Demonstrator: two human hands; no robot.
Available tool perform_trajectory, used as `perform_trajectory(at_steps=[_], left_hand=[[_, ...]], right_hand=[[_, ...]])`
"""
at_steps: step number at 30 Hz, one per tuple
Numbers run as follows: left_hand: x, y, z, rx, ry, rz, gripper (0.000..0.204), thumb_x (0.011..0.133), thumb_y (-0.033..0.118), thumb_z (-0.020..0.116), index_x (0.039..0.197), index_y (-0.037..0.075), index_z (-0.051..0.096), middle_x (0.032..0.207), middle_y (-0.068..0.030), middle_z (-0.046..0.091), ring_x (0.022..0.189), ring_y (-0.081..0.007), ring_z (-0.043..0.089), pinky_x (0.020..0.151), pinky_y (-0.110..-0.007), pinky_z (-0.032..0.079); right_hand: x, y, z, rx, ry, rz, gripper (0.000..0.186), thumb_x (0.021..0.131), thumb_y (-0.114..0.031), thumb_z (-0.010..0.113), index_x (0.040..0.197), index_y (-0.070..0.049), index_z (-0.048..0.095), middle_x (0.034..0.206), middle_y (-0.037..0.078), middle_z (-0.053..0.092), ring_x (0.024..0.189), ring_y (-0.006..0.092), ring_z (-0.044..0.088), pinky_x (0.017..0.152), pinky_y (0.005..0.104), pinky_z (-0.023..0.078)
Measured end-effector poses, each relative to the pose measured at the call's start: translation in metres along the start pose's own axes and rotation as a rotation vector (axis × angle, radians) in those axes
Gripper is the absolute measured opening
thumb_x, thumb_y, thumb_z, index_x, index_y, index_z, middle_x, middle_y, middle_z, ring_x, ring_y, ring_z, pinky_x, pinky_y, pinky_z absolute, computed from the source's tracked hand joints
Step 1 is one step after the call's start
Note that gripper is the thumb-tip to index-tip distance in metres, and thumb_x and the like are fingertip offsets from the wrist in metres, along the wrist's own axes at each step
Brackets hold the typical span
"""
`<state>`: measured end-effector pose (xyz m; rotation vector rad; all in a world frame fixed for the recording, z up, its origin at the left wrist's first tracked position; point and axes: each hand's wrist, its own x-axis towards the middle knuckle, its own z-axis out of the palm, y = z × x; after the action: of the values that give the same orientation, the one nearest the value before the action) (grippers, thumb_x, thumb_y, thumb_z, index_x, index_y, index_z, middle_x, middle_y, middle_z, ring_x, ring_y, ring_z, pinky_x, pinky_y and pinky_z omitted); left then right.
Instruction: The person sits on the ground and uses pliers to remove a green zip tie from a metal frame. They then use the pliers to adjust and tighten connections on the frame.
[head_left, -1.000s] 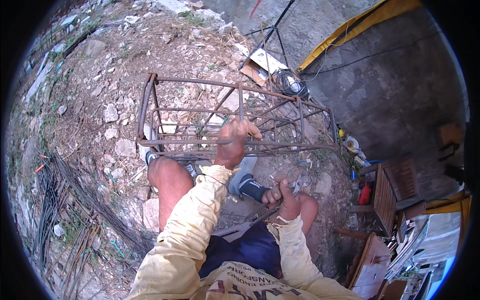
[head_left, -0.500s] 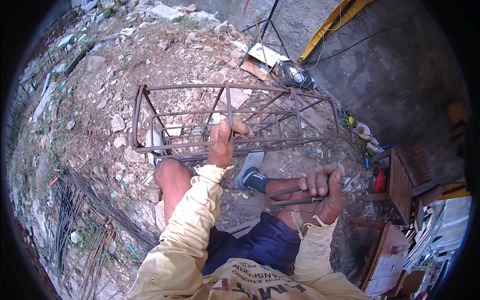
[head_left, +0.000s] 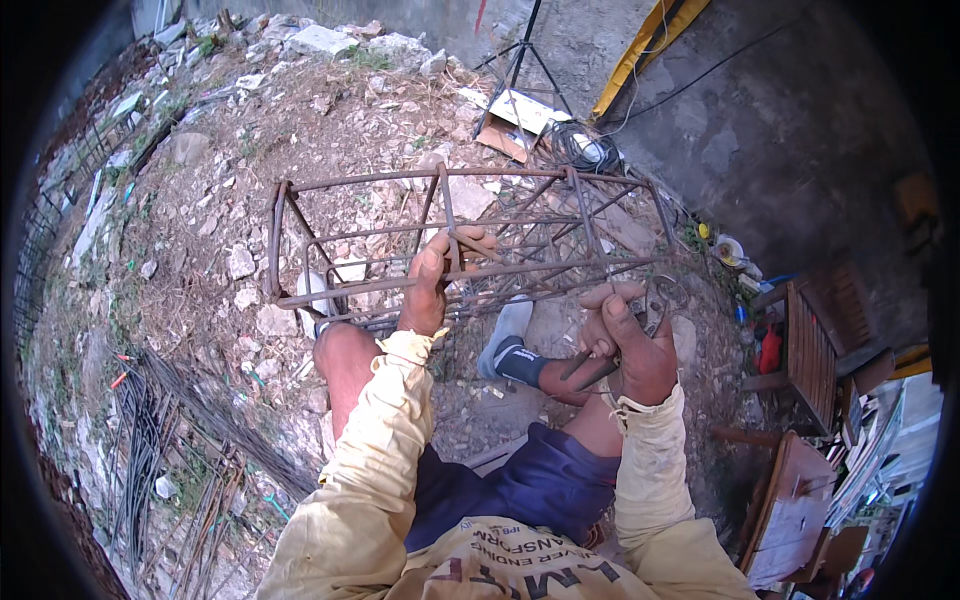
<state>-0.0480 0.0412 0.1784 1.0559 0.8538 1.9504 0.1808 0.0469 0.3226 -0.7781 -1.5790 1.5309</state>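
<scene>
Nearby, rubble (head_left: pixel 240 262), black stand (head_left: pixel 522 48); left hand (head_left: pixel 428 285) clasps rusty frame (head_left: pixel 360 179), right hand (head_left: pixel 642 352) holds pincers (head_left: pixel 598 376).

long box-shaped steel frame (head_left: pixel 446 195): rust brown
long-sleeved cloth shirt (head_left: pixel 365 480): pale yellow, dark lettering
loose cloth shorts (head_left: pixel 550 475): navy blue
long fabric strip (head_left: pixel 640 65), far right: yellow, black band
slatted wooden bench (head_left: pixel 808 350), right: reddish brown
</scene>
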Motion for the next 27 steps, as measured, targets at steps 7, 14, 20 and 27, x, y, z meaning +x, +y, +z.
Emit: perform_trajectory(at_steps=[7,14,20,27], left_hand=[[-0.015,0.008,-0.006,-0.153,0.075,0.027,0.090,0.074,0.036,0.061,0.146,-0.006,0.026,0.150,-0.0179,0.029,0.143,-0.0314,0.024,0.115,-0.047,0.022],[-0.013,0.000,-0.019,-0.265,0.175,-0.007,0.066,0.093,0.012,0.052,0.149,-0.003,0.020,0.153,-0.0147,0.025,0.139,-0.0318,0.031,0.107,-0.041,0.040],[0.000,-0.004,-0.036,0.076,0.039,-0.220,0.053,0.101,0.024,0.049,0.145,-0.001,0.033,0.123,-0.0083,0.056,0.104,-0.0120,0.054,0.087,-0.024,0.046],[0.029,0.009,-0.027,0.338,0.008,-0.185,0.056,0.096,0.014,0.054,0.148,0.009,0.032,0.121,-0.0082,0.057,0.093,-0.0130,0.057,0.080,-0.027,0.049]], right_hand=[[0.068,0.017,0.014,-0.612,-0.208,0.161,0.038,0.094,-0.037,0.061,0.098,0.001,0.065,0.063,-0.001,0.050,0.053,0.0086,0.045,0.050,0.0264,0.039],[0.107,0.013,0.031,-0.355,-0.547,0.485,0.036,0.094,-0.036,0.059,0.098,-0.001,0.065,0.059,-0.001,0.045,0.050,0.0100,0.045,0.047,0.0279,0.039],[0.122,0.014,0.031,-0.403,-0.660,0.597,0.034,0.092,-0.033,0.062,0.096,0.001,0.065,0.053,-0.001,0.040,0.046,0.0117,0.042,0.046,0.0302,0.037],[0.124,0.027,0.020,-0.126,-0.715,0.696,0.029,0.094,-0.029,0.059,0.098,-0.001,0.064,0.056,-0.005,0.041,0.050,0.0087,0.043,0.049,0.0288,0.039]])
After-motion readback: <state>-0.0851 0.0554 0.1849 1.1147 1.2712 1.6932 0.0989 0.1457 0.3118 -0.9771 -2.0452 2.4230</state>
